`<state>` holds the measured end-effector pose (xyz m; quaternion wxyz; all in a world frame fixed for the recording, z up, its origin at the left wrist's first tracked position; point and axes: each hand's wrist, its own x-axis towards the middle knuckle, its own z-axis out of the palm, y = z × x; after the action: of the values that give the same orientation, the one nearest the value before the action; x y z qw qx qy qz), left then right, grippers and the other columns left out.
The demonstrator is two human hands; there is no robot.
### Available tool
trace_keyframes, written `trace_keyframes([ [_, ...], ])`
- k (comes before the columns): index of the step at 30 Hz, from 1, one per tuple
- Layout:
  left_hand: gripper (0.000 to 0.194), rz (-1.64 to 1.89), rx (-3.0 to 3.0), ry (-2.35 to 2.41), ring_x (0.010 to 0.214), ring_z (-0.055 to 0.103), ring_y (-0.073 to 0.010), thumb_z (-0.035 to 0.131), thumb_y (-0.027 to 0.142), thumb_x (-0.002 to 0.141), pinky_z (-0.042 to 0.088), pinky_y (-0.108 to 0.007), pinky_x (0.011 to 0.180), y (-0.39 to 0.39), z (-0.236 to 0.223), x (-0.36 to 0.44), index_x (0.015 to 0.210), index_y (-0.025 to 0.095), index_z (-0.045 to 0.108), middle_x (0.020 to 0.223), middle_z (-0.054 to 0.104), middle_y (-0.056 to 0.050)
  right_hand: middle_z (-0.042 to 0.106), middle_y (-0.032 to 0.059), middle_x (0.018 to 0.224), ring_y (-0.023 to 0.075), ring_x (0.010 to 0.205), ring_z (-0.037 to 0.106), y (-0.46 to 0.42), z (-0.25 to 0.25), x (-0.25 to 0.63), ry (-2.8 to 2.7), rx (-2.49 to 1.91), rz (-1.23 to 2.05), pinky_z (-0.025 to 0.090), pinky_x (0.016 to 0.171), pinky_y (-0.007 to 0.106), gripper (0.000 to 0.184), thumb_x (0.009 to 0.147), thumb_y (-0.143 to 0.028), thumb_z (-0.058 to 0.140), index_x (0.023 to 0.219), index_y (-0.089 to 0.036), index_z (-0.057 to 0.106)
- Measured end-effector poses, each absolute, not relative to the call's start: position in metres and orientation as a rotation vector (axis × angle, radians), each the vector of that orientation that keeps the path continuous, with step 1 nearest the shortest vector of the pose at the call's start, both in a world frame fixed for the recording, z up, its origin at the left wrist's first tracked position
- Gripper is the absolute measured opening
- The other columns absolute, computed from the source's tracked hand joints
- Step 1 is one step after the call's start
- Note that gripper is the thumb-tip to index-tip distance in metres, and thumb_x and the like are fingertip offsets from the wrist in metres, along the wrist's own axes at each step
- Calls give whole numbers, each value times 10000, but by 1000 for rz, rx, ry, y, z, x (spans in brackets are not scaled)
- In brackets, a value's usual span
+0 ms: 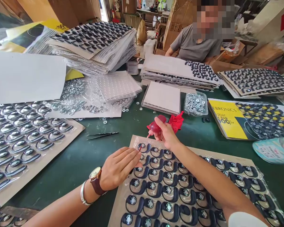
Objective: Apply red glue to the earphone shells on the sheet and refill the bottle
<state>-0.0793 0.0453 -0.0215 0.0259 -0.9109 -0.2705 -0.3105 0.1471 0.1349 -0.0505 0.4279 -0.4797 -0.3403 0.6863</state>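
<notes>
A sheet of dark, hook-shaped plastic parts under clear film (153, 186) lies in front of me, many of the parts with a shiny metal washer. In my right hand (167, 134) is a small dark-red squeeze bottle (156, 124), its thin nozzle tilted down toward the sheet's far left corner. My left hand (120, 167) hovers at that corner, fingers pressed together. A thin red pointed thing (140, 148) shows at its fingertips, close to the corner part; its lower end is hidden. A crumpled red cloth (176, 122) lies beside the bottle.
Tweezers (102, 136) rest on the green table. Loose washers (77, 90) spread behind them, more fill a clear tub (196, 103). Another parts sheet (16, 145) lies left. Stacked sheets (92, 44) stand behind; a person in a grey shirt (191, 44) sits opposite.
</notes>
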Motion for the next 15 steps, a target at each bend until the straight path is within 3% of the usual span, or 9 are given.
trace_keyframes([
  [7,243,-998,-2800,-811,929,726,-192,640,221,915,588,-332,876,50,-31,-72,1119,89,644,988,760,-83,639,21,534,82,388,472,131,-44,142,-1102,-1167,1559,348,341,186,452,804,-584,698,667,-163,604],
  [15,202,-902,-2757,-766,944,720,-228,596,196,940,592,-374,856,44,-29,-67,1062,57,677,1005,759,-106,702,36,645,165,571,647,124,-45,137,-1365,-1135,1489,428,428,221,345,851,-509,686,732,-188,644],
])
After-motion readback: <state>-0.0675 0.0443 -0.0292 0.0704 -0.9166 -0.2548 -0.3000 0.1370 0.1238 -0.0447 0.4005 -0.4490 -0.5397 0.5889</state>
